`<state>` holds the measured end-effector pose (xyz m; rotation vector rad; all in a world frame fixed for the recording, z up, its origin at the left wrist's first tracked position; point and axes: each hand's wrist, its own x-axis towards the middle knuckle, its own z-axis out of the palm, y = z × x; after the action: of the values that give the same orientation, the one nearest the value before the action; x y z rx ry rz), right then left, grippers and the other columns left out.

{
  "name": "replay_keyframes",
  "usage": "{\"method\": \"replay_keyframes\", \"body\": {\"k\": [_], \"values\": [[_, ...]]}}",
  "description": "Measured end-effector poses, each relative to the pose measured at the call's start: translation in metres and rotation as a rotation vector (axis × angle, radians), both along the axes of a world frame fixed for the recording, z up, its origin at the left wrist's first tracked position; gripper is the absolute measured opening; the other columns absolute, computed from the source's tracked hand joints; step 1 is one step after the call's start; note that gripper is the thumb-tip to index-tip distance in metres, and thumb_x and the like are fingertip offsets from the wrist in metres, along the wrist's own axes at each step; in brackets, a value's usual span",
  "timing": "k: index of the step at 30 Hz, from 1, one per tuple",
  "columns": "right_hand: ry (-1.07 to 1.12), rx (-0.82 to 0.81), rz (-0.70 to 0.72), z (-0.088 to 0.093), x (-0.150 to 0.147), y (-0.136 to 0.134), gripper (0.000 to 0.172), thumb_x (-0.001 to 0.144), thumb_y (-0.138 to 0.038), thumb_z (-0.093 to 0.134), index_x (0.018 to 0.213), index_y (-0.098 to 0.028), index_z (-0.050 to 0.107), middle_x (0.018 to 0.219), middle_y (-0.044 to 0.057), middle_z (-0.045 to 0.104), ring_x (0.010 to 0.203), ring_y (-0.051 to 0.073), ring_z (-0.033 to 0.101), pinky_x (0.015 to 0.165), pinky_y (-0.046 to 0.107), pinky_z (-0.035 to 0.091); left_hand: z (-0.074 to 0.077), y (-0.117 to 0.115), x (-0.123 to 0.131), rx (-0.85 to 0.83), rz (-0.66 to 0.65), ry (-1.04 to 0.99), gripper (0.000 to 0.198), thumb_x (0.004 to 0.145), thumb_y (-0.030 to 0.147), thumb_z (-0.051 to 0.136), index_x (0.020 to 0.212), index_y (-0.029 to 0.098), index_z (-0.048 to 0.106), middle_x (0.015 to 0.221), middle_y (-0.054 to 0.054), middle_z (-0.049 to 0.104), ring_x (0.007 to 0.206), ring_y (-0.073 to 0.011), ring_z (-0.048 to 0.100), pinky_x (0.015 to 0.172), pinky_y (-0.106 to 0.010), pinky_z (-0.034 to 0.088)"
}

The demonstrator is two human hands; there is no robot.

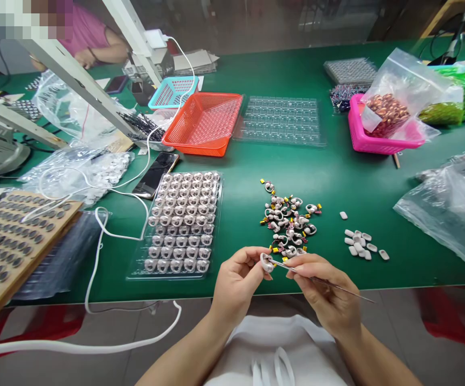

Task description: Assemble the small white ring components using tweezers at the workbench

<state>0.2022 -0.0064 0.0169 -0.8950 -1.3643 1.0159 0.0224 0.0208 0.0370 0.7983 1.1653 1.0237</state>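
Between the thumb and fingers of my left hand (238,284) is a small whitish ring-shaped part (266,262). My right hand (329,289) grips a thin metal pick (340,288) like a pen, and its tip meets the ring-shaped part. Just beyond my hands lies a loose pile of similar ring-shaped parts (290,222) with yellow tabs. Off to the right are several small whitish caps (360,244). A clear tray (135,271) at the left holds rows of ring-shaped parts (184,220).
An orange basket (168,140) and a flat clear tray (318,123) stand farther back. A pink basket (377,145) holds a bag of copper-coloured pieces (387,111). White cable (91,268) runs past a phone (157,174). Across the table sits another person (89,35).
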Motion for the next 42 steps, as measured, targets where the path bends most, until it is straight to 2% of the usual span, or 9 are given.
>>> {"method": "replay_keyframes", "body": {"k": [4,8,14,17,21,25,28,33,42], "values": [[0.06,-0.002,0.062,0.001,0.001,0.003,0.036,0.093,-0.002,0.058,0.115,-0.029,0.068,0.11,0.007,0.072,0.093,0.022,0.07,0.071,0.034,0.063,0.001,-0.001,0.0,-0.011,-0.007,0.018,0.018,0.077,0.028,0.077,0.09,0.016,0.075,0.072,-0.002,0.07,0.062,-0.0126,0.063,0.062,-0.023,0.053],[0.09,-0.046,0.027,0.001,0.001,0.003,0.034,0.094,-0.004,0.057,0.114,-0.03,0.068,0.109,0.006,0.073,0.085,0.02,0.07,0.069,0.034,0.062,0.005,-0.002,0.0,0.0,0.008,0.057,0.021,0.074,0.03,0.08,0.089,0.015,0.076,0.072,-0.002,0.07,0.062,-0.0137,0.062,0.061,-0.024,0.053],[-0.324,0.281,0.158,0.003,0.019,0.012,0.04,0.094,-0.014,0.06,0.125,-0.038,0.066,0.116,0.007,0.075,0.079,0.022,0.073,0.072,0.041,0.059,0.0,0.004,-0.008,-0.095,-0.099,-0.046,0.02,0.075,0.03,0.079,0.087,0.014,0.078,0.073,-0.003,0.069,0.056,-0.0112,0.059,0.056,-0.022,0.05],[-0.318,0.312,0.179,0.004,0.023,0.014,0.04,0.094,-0.012,0.059,0.126,-0.035,0.065,0.114,0.008,0.076,0.08,0.022,0.073,0.071,0.04,0.058,0.002,0.004,-0.008,-0.089,-0.101,-0.013,0.019,0.075,0.03,0.079,0.087,0.015,0.078,0.072,-0.003,0.07,0.058,-0.0115,0.06,0.058,-0.022,0.051],[-0.069,0.096,0.13,0.001,0.014,0.008,0.038,0.093,-0.005,0.058,0.12,-0.031,0.068,0.113,0.008,0.074,0.088,0.022,0.072,0.069,0.036,0.061,0.011,0.0,-0.003,-0.012,-0.046,0.073,0.02,0.075,0.03,0.08,0.088,0.015,0.078,0.073,-0.003,0.07,0.062,-0.0137,0.062,0.06,-0.024,0.053],[0.157,-0.096,0.051,-0.001,0.001,0.003,0.029,0.093,-0.007,0.061,0.11,-0.028,0.07,0.108,0.007,0.073,0.071,0.017,0.069,0.062,0.032,0.061,0.013,-0.001,-0.002,0.055,-0.041,0.144,0.019,0.076,0.029,0.078,0.089,0.016,0.077,0.073,-0.003,0.07,0.063,-0.0149,0.063,0.061,-0.025,0.054],[0.181,-0.103,0.082,-0.002,0.003,0.005,0.024,0.094,-0.011,0.062,0.108,-0.028,0.072,0.107,0.007,0.074,0.069,0.017,0.07,0.059,0.031,0.061,0.012,-0.001,-0.004,0.043,-0.049,0.152,0.017,0.076,0.028,0.077,0.088,0.016,0.078,0.073,-0.003,0.071,0.061,-0.0135,0.061,0.059,-0.023,0.053],[0.09,0.028,0.244,-0.004,0.014,0.01,0.029,0.096,-0.011,0.059,0.115,-0.029,0.071,0.111,0.009,0.074,0.076,0.019,0.072,0.062,0.033,0.063,0.01,-0.001,-0.007,-0.054,-0.098,0.111,0.016,0.077,0.028,0.076,0.086,0.016,0.079,0.073,-0.003,0.072,0.057,-0.0111,0.059,0.055,-0.02,0.051],[0.39,-0.264,0.035,-0.011,-0.005,0.005,0.016,0.092,-0.016,0.068,0.103,-0.027,0.073,0.101,0.005,0.077,0.06,0.015,0.071,0.06,0.03,0.062,0.006,-0.007,-0.006,0.252,-0.075,0.311,0.013,0.086,0.018,0.066,0.094,0.017,0.077,0.079,-0.004,0.068,0.068,-0.0147,0.064,0.065,-0.023,0.053]]}}
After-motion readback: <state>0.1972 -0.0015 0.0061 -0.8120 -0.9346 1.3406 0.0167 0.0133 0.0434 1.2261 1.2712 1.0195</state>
